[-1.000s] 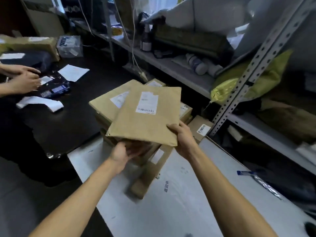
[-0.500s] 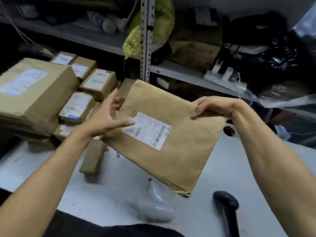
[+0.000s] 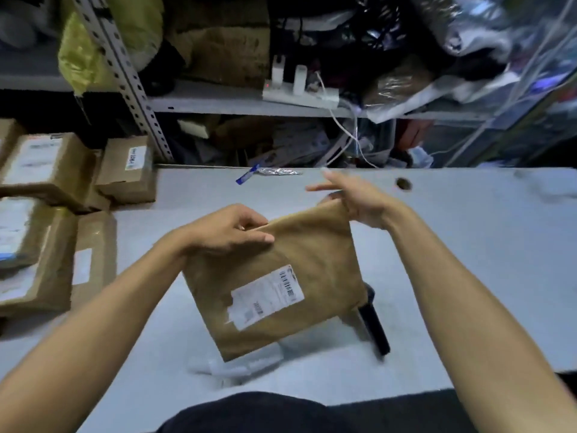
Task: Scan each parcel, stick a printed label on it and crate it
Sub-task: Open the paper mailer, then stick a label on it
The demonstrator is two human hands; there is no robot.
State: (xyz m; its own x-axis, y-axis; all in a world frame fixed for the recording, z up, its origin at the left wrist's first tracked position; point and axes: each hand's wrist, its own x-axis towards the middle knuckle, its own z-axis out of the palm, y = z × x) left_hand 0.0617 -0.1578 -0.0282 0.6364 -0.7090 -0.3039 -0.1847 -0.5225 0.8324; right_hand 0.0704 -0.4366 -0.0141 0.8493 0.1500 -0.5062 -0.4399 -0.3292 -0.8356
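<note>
A flat brown paper parcel (image 3: 281, 276) with a white barcode label (image 3: 267, 296) hangs tilted above the grey table (image 3: 468, 260), label side towards me. My left hand (image 3: 228, 229) grips its upper left edge, thumb on the front face. My right hand (image 3: 352, 198) pinches the upper right corner while its other fingers stretch out towards the left. A black handheld scanner (image 3: 374, 326) lies on the table under the parcel's lower right corner, partly hidden by it.
Several labelled cardboard parcels (image 3: 46, 220) are stacked at the table's left end. A metal shelf (image 3: 218, 103) behind the table holds a power strip (image 3: 299, 90), cables, bags and boxes. Clear plastic wrap (image 3: 237, 367) lies near the front edge. A cable hole (image 3: 402, 183) sits at the table's back.
The view has swung right, away from the parcel stack. I have brought the parcel down in front of me over the scanner, turning its label lower. My left hand now grips the top edge.
</note>
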